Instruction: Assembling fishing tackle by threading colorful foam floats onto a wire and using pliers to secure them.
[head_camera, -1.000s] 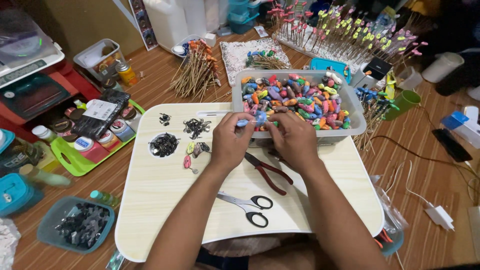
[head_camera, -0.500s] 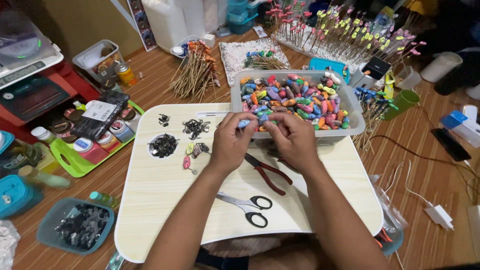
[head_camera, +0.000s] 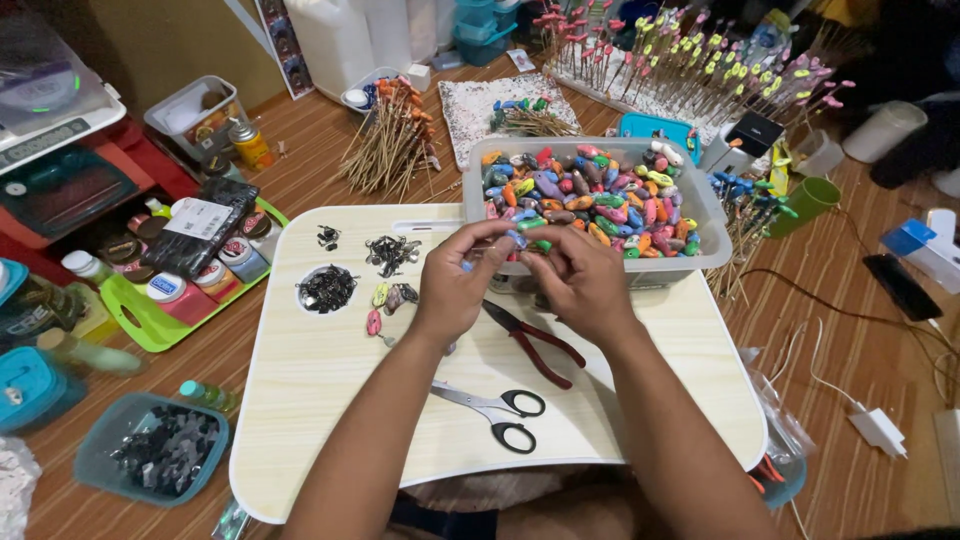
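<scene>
My left hand (head_camera: 455, 285) and my right hand (head_camera: 580, 280) meet over a pale wooden lap table (head_camera: 330, 400), fingertips pinched together on a small blue bead-like piece (head_camera: 515, 240). Just behind them stands a clear plastic tub (head_camera: 712, 225) heaped with colourful oval beads (head_camera: 590, 195). Red-handled pliers (head_camera: 540, 348) lie under my right wrist. Black-handled scissors (head_camera: 495, 410) rest nearer to me. Small black metal hooks (head_camera: 325, 288) and a few painted pieces (head_camera: 385, 298) sit left of my left hand.
A green tray (head_camera: 150, 325) of small jars sits at left. A teal tub (head_camera: 150, 460) of dark bits lies front left. Bundled wooden sticks (head_camera: 390, 140) and a foam board with painted pieces on sticks (head_camera: 690, 60) stand behind. A white charger cable (head_camera: 850, 400) trails right.
Both hands have stayed together in front of the tub, with only small finger movements on the piece between them.
</scene>
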